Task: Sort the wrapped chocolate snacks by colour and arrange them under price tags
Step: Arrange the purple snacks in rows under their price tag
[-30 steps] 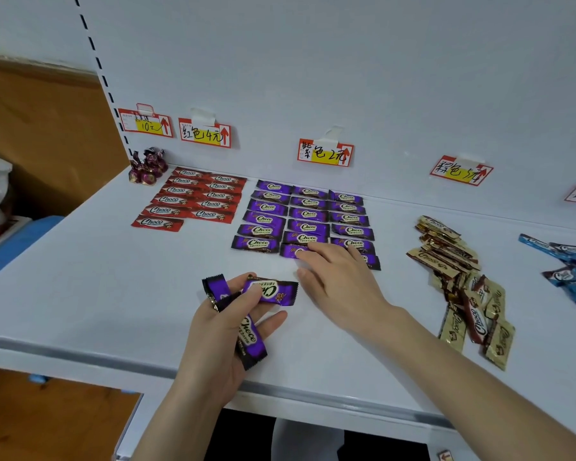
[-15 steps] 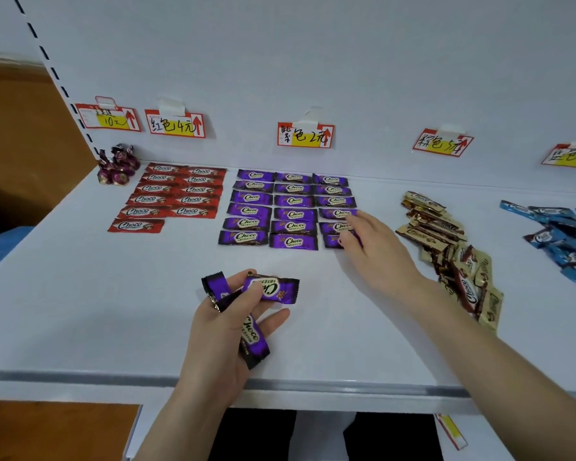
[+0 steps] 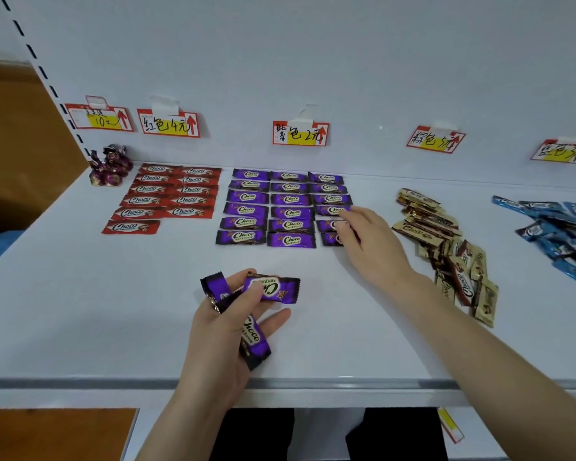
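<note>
Snacks (image 3: 271,288) in L hand (image 3: 220,334); R hand (image 3: 373,251) touching purple rows (image 3: 246,210).

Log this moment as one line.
left hand: holds purple snacks | right hand: touches right column of purple rows | brown pile, blue pile: unsorted

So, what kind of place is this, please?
Probably a shop shelf: handwritten price tags hang on its back panel, and wrapped snacks lie below, grouped by colour.
</note>
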